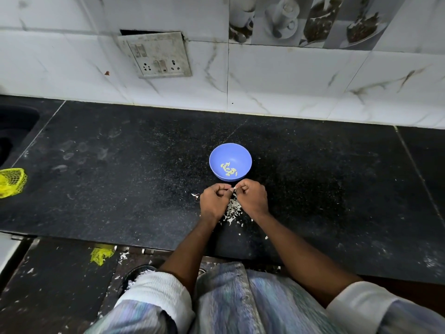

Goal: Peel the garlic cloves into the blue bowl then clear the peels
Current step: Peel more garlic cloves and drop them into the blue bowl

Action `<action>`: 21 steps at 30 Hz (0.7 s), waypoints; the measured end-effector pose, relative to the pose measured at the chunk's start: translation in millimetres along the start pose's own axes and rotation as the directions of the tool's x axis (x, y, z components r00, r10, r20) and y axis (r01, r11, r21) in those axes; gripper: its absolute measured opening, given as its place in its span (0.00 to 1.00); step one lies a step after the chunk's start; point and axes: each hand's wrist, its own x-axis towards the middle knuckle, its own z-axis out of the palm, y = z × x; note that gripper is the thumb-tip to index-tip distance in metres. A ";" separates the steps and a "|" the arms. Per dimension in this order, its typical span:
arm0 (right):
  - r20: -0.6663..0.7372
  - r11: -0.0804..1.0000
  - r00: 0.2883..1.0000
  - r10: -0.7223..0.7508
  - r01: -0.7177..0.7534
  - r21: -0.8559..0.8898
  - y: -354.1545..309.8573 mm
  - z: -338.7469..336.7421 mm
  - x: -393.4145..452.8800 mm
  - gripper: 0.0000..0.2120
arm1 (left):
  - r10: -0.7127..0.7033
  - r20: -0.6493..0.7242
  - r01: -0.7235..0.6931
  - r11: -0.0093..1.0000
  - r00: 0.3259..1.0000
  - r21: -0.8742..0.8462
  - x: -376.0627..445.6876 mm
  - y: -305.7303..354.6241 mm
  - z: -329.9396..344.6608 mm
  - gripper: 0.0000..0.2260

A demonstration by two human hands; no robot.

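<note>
Black granite counter [120, 165], speckled, under a tiled wall. At centre, blue bowl [230, 155], a few peeled cloves [228, 170] in its bottom. Just at 6 o'clock of bowl, left hand [213, 201] and right hand [252, 197], knuckles up, fingers curled, tips nearly touching over one small clove [232, 189], pinched between both; how much skin remains, too small to tell. Beneath and between the wrists, a heap of white peels [232, 210], with strays toward 9 o'clock and 5 o'clock and more on the floor below the counter edge. Yellow net bag [12, 182] far out at 9 o'clock, by the sink; a torn scrap of net [101, 255] on the floor.

Risks, judged from here: clove slipping from the pinch and dropping among peels, or rolling off the near edge, given slick skin and a tight grip. Flakes drifting into bowl, close as it sits to the peeling. Light peels scattering further with any quick sweep, making the clearing harder. Bowl easily nudged by knuckles, being just ahead of them.
</note>
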 end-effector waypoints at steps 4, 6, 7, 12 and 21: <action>0.004 1.000 1.000 -0.008 0.008 0.009 -0.3 0.4 -2.9 0.03 | -0.002 -0.022 0.002 1.000 1.000 0.002 1.9 -0.1 3.3 0.06; 0.007 1.000 1.000 -0.014 0.014 0.020 -0.3 1.7 -3.1 0.03 | 0.014 -0.041 -0.014 1.000 0.999 0.018 1.5 2.0 4.0 0.08; 0.008 1.000 1.000 -0.013 0.013 0.026 0.1 2.6 -2.7 0.03 | 0.024 -0.043 -0.022 0.999 0.999 0.034 0.7 2.9 3.9 0.08; 0.006 0.998 1.000 -0.018 0.017 0.063 1.4 3.9 -0.1 0.05 | 0.045 -0.061 -0.041 0.998 0.997 0.057 1.7 1.6 5.5 0.06; 0.081 0.991 0.995 -0.059 0.049 0.122 0.5 -3.0 -2.3 0.08 | 0.020 -0.047 -0.018 0.999 0.999 0.039 1.8 -2.9 1.9 0.07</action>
